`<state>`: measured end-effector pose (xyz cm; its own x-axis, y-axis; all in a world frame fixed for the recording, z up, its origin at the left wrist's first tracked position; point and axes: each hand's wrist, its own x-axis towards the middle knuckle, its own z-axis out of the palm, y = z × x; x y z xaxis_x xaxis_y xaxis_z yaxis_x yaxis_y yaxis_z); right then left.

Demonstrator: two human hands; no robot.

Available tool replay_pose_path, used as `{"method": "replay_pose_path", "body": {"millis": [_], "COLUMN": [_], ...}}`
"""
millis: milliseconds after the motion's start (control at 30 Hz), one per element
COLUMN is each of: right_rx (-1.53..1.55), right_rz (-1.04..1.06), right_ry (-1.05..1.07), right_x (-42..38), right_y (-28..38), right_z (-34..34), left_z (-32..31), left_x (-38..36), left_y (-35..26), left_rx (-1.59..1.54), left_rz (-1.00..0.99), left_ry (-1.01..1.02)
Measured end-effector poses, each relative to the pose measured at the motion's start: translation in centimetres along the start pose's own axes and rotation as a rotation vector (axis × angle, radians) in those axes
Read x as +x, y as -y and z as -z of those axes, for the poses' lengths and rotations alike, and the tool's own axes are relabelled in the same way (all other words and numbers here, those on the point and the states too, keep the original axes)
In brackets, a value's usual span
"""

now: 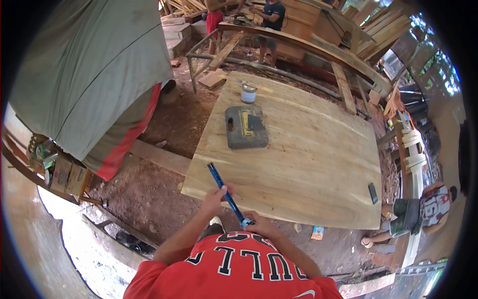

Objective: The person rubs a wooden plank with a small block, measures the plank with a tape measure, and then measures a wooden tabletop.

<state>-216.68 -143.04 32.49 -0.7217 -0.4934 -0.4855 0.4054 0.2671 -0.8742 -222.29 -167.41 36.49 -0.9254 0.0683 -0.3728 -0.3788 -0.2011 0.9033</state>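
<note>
A long blue bar-like tool (215,175) is held at a slant in front of my red shirt, its far end over the near left corner of the wooden board (308,164). My left hand (214,197) grips it around the middle. At its lower end, by a light blue part, my right hand (256,224) is closed around it. Farther up the board lies a dark tool case (232,141) with a yellow label. Behind the case stands a can (248,94). A small dark object (373,193) rests near the board's right edge.
Two people (273,15) are beyond a wooden rail frame (298,44) at the back. Another person (417,212) is at the right. A grey tarp (99,65) hangs at the left. An orange and blue packet (317,232) lies on the dirt ground.
</note>
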Motion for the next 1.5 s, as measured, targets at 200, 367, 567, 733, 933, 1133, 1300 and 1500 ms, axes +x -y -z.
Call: {"method": "replay_pose_path", "body": {"millis": [200,367,567,733,933,1133,1300,1500], "right_rx": [-0.011,0.009,0.017,0.009,0.181,0.306,0.263,0.317], "right_rz": [-0.013,0.038,-0.013,-0.123,-0.163,-0.248,-0.266,-0.321], "right_ry": [-0.013,-0.059,0.035,0.161,0.261,0.391,0.397,0.413], "right_x": [2.9,6.5,7.1,6.9,9.1,11.0,14.8,23.2], "right_y": [5.6,4.8,1.8,2.5,-0.6,3.1,4.6,6.7], "right_z": [-2.1,-3.2,-3.0,-2.3,-1.1,-2.1,-5.9,-14.5], "left_z": [2.4,5.9,15.5,30.5,26.5,25.8,28.7,42.0], "left_x": [-2.1,-3.7,-5.5,-10.8,-23.6,-20.7,-15.0,-11.8], "left_y": [0.8,1.9,5.3,29.6,31.0,31.1,22.0,19.3], "left_rx": [0.499,0.558,0.805,1.247,0.616,0.866,0.915,0.435], "left_rz": [0.177,-0.010,0.320,0.473,1.176,0.866,0.538,0.562], "left_ry": [0.279,0.216,-0.127,-0.287,-0.014,-0.099,-0.356,-0.600]}}
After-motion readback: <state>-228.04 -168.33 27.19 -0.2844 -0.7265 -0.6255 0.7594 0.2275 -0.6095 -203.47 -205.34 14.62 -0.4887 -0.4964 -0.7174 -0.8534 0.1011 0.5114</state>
